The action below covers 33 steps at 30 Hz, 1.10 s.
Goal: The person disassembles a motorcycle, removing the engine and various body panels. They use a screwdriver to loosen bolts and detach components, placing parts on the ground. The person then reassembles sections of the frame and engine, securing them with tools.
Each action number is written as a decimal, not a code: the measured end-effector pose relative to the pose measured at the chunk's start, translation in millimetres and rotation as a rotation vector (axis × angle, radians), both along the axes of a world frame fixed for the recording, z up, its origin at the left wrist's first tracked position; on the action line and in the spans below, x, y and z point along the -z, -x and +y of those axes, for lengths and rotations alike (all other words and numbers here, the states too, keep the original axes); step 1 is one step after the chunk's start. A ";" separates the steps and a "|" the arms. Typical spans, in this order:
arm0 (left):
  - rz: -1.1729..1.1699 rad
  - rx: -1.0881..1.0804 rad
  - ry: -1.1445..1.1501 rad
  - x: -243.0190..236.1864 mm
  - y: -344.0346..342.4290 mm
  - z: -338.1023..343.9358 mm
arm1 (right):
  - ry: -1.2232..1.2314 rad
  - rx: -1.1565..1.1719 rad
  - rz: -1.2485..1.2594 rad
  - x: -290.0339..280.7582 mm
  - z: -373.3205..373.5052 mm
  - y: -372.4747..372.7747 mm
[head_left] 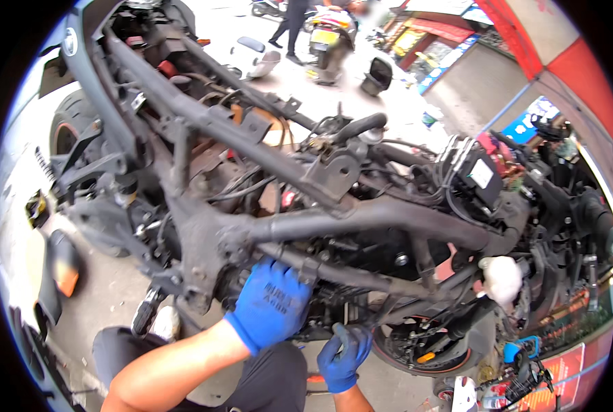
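A stripped motorcycle frame with thick dark tubes fills the middle of the view. My left hand, in a blue glove, reaches up under the lower frame tube beside the engine area. Its knuckles are bent and the fingertips are hidden behind the parts, so what it grips does not show. Lower and to the right, my right hand, also gloved in blue, is curled with the thumb upward, close below the engine parts. Anything inside its fingers is too small or covered to name.
The front wheel lies low right of my right hand, below a white round reservoir. Black wiring and a box top the frame. An orange-and-black body panel rests on the floor at left. A scooter stands behind.
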<state>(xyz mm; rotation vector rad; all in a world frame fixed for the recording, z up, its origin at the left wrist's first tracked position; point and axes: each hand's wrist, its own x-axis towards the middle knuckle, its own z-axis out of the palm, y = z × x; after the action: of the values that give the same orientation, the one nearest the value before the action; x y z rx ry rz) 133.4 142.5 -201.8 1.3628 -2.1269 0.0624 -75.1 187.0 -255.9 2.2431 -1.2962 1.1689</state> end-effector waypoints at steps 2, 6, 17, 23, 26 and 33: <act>-0.014 0.014 -0.057 -0.8 4.3 1.1 | -0.052 -0.046 0.052 -20.4 0.6 10.6; -0.055 0.021 -0.118 -7.1 6.2 -1.2 | -0.258 -0.055 0.205 -110.2 -1.2 18.6; 0.183 0.087 -0.219 -20.6 1.3 -11.2 | -1.529 0.037 -0.581 -286.9 38.9 -62.6; 0.046 0.389 -0.345 -90.1 -52.9 24.6 | -1.436 0.140 -1.696 -379.0 61.9 -0.6; 0.254 0.638 -0.662 -103.2 -82.0 69.2 | -1.114 0.321 -1.938 -431.7 34.3 -25.7; 0.623 0.583 -1.181 -150.3 -185.3 37.6 | -0.782 0.587 -1.835 -420.0 -45.5 -56.3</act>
<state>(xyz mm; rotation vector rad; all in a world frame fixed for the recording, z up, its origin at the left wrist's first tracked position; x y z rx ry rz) 318.7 180.0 -51.5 0.9587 -1.8679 -1.8124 -18.8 141.4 164.1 0.1086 -2.9368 2.7317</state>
